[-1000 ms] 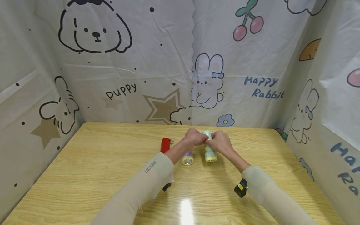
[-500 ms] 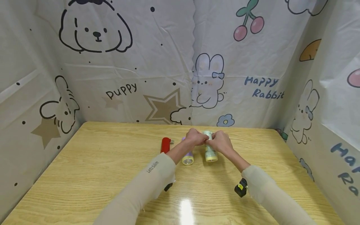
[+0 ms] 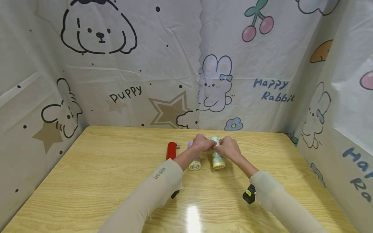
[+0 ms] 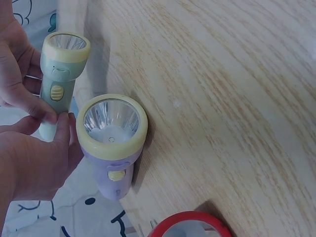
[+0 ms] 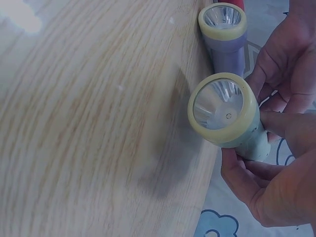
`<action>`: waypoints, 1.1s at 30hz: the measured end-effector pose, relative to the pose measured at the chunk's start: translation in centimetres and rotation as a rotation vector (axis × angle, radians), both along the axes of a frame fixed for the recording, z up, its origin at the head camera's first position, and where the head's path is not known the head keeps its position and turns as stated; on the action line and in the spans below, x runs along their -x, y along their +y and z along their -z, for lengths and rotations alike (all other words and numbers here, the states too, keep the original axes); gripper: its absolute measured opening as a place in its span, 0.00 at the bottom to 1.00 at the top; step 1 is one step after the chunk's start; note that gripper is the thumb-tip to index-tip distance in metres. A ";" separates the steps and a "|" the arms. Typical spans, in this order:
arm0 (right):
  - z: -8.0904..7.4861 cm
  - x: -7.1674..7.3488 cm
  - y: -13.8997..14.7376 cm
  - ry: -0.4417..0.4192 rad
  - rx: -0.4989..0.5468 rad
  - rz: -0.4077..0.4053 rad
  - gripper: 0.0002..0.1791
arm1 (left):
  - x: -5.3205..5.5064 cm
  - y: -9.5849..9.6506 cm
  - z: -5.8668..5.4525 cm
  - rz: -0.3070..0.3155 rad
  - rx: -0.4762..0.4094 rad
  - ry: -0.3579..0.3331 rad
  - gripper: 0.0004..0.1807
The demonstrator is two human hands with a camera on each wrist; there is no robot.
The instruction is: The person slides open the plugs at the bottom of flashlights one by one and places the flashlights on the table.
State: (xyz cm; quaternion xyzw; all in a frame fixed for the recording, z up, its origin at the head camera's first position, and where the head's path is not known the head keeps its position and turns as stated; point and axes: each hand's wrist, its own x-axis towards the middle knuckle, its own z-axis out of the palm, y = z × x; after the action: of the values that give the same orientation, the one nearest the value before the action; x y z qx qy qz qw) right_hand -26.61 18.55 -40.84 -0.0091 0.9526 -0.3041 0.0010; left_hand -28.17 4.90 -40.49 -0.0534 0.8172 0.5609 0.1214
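Note:
Both hands hold a mint-green flashlight (image 3: 218, 160) with a pale yellow lens rim, its lamp end towards me. My left hand (image 3: 203, 142) pinches the body from the left between thumb and fingers. From the other side, my right hand (image 3: 228, 147) grips it, fingers curled round the barrel in the right wrist view. A yellow slide switch (image 4: 57, 93) shows on the flashlight in the left wrist view. Beside it lies a purple flashlight (image 4: 112, 170), also yellow-rimmed, partly behind my left hand in the head view.
A red flashlight (image 3: 171, 150) with metal plug prongs lies left of the purple one, partly covered by my left forearm. The wooden table (image 3: 87, 168) is bounded at back and sides by printed cloth (image 3: 131, 74). Black devices (image 3: 249, 194) sit at both sleeves.
My left forearm has shifted slightly to the right. The mint-green flashlight has tilted or turned a little in my hands; both hands keep their hold.

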 end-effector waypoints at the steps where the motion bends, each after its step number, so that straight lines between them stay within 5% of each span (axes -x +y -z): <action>1: 0.1 0.1 0.1 0.003 0.001 -0.005 0.27 | 0.0 0.0 0.1 -0.001 0.007 0.000 0.10; 33: 1.3 0.7 0.6 0.002 0.015 -0.003 0.29 | 0.9 0.9 1.2 -0.018 0.085 -0.017 0.12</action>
State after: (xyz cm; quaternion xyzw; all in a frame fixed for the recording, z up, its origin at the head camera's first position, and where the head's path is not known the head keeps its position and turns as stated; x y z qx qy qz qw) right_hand -27.28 19.13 -42.19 -0.0106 0.9502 -0.3114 0.0006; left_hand -29.08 5.84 -41.73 -0.0707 0.8388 0.5261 0.1211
